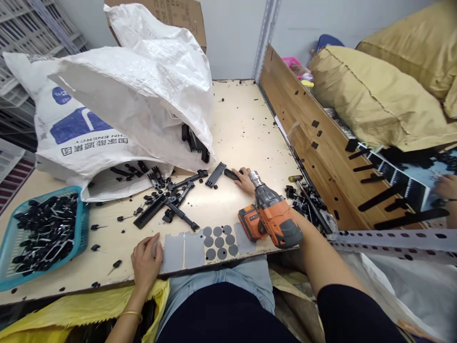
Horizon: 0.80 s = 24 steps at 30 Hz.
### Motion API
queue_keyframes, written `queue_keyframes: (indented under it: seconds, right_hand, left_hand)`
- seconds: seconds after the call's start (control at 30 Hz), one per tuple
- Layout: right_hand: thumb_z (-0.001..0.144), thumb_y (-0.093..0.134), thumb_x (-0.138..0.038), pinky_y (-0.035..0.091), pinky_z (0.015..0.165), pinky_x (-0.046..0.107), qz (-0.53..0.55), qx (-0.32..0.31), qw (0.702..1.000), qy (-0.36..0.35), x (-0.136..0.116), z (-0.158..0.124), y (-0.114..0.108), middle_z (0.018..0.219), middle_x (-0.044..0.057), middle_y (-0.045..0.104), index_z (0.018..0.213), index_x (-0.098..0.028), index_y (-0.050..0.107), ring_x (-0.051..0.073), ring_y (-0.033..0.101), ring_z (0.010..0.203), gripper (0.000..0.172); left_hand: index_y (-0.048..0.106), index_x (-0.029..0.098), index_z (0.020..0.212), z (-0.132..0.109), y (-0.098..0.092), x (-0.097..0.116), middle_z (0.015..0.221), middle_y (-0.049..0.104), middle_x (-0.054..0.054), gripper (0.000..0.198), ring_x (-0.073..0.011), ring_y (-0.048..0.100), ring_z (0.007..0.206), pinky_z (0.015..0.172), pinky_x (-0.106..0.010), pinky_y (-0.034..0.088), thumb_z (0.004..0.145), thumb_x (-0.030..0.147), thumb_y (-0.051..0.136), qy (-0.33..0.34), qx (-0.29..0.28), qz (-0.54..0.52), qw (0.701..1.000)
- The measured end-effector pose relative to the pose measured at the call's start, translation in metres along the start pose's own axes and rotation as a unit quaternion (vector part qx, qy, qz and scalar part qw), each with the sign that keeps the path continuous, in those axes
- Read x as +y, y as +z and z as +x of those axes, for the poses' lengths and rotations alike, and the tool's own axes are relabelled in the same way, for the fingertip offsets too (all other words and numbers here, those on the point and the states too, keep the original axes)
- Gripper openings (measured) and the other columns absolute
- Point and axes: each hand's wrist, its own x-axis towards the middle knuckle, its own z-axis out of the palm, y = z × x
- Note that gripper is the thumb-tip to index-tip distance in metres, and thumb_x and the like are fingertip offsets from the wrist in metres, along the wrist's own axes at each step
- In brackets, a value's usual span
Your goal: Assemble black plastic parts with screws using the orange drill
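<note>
Nearest the camera, the person's lap in dark and denim cloth is seen below the table [246,124] edge. The left hand [145,259] is laid on the near edge of the table, fingers curled loosely on the end of a grey adhesive sheet [185,250]; whether the sheet is pinched cannot be told from this angle. Grey round pads [218,242] are set just to the right of that sheet. The right hand [244,180] is stretched forward, fingers closed on a short black plastic part [232,174], which lies flat on the table at the fingertips. An orange cordless driver [273,216] is lying on the table close against the right forearm, hiding part of it. Loose black plastic parts [167,202] are scattered between the two hands, before a white woven sack [135,90]. A blue basket [39,236] of black pieces is stood well left of the left hand.
</note>
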Motion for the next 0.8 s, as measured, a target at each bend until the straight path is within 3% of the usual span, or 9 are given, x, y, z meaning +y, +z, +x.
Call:
queue_keyframes:
  seconds: [0.1,0.2,0.3,0.37,0.47,0.53,0.63,0.8]
  right_hand:
    - [0.093,0.042,-0.049,0.030,0.125,0.043,0.027,0.042,0.996,0.074,0.019,0.040,-0.009,0.141,0.015,0.032,0.148,-0.010,0.032,0.016,0.028,0.139,0.068]
    - [0.095,0.034,-0.039,0.032,0.117,0.052,0.057,0.079,0.978,0.184,0.064,0.057,-0.027,0.144,0.016,0.024,0.154,-0.021,0.022,0.025,0.027,0.138,0.063]
    - [0.093,0.031,-0.031,0.036,0.112,0.052,0.096,0.092,0.943,0.305,0.109,0.051,-0.043,0.143,0.025,0.021,0.150,-0.008,0.029,0.032,0.028,0.135,0.061]
    - [0.091,0.035,-0.030,0.036,0.113,0.050,0.115,0.099,0.926,0.346,0.127,0.043,-0.050,0.142,0.029,0.020,0.146,-0.001,0.032,0.034,0.029,0.135,0.062]
    - [0.091,0.040,-0.037,0.034,0.117,0.047,0.139,0.117,0.925,0.333,0.132,0.032,-0.054,0.143,0.025,0.024,0.147,-0.004,0.030,0.032,0.031,0.137,0.066]
    - [0.091,0.041,-0.044,0.035,0.119,0.042,0.165,0.109,0.935,0.293,0.127,0.029,-0.051,0.140,0.020,0.034,0.144,-0.007,0.034,0.027,0.039,0.133,0.065]
    - [0.089,0.046,-0.051,0.043,0.111,0.030,0.215,0.067,0.947,0.230,0.111,0.026,-0.040,0.125,0.013,0.051,0.135,-0.010,0.045,0.014,0.052,0.111,0.061]
    - [0.088,0.047,-0.036,0.044,0.094,0.015,0.259,0.041,0.948,0.182,0.086,0.020,-0.023,0.110,0.010,0.059,0.121,-0.009,0.057,0.000,0.049,0.084,0.044]
  left_hand:
    - [0.068,0.009,0.119,0.001,0.000,0.001,0.109,0.057,-0.013,0.037,-0.0246,0.055,0.102,0.087,-0.038,0.042,0.100,0.031,0.045,0.003,0.009,-0.003,1.000]
    - [0.068,0.008,0.119,0.002,0.001,0.001,0.109,0.057,-0.013,0.038,-0.0246,0.055,0.102,0.088,-0.038,0.042,0.100,0.030,0.045,-0.001,0.013,-0.007,1.000]
    - [0.068,0.009,0.120,0.001,0.002,0.000,0.109,0.056,-0.012,0.038,-0.0246,0.054,0.102,0.087,-0.038,0.042,0.100,0.031,0.044,-0.008,0.006,-0.004,1.000]
    - [0.068,0.009,0.120,0.000,0.002,-0.001,0.109,0.056,-0.012,0.039,-0.0247,0.054,0.102,0.086,-0.038,0.042,0.100,0.032,0.043,-0.012,0.001,-0.002,1.000]
    - [0.068,0.010,0.121,-0.001,0.004,-0.003,0.110,0.056,-0.012,0.041,-0.0250,0.054,0.103,0.087,-0.039,0.042,0.100,0.033,0.042,-0.020,-0.005,-0.005,1.000]
    - [0.068,0.010,0.122,-0.001,0.004,-0.003,0.110,0.056,-0.012,0.041,-0.0251,0.055,0.103,0.088,-0.039,0.042,0.100,0.033,0.042,-0.020,-0.005,-0.006,1.000]
    - [0.068,0.010,0.122,0.000,0.005,-0.004,0.110,0.057,-0.012,0.041,-0.0249,0.055,0.102,0.087,-0.038,0.042,0.100,0.033,0.043,-0.013,0.000,-0.005,1.000]
    - [0.069,0.009,0.120,0.000,0.006,-0.005,0.109,0.057,-0.014,0.042,-0.0254,0.055,0.102,0.087,-0.039,0.042,0.100,0.034,0.041,-0.014,-0.003,-0.003,1.000]
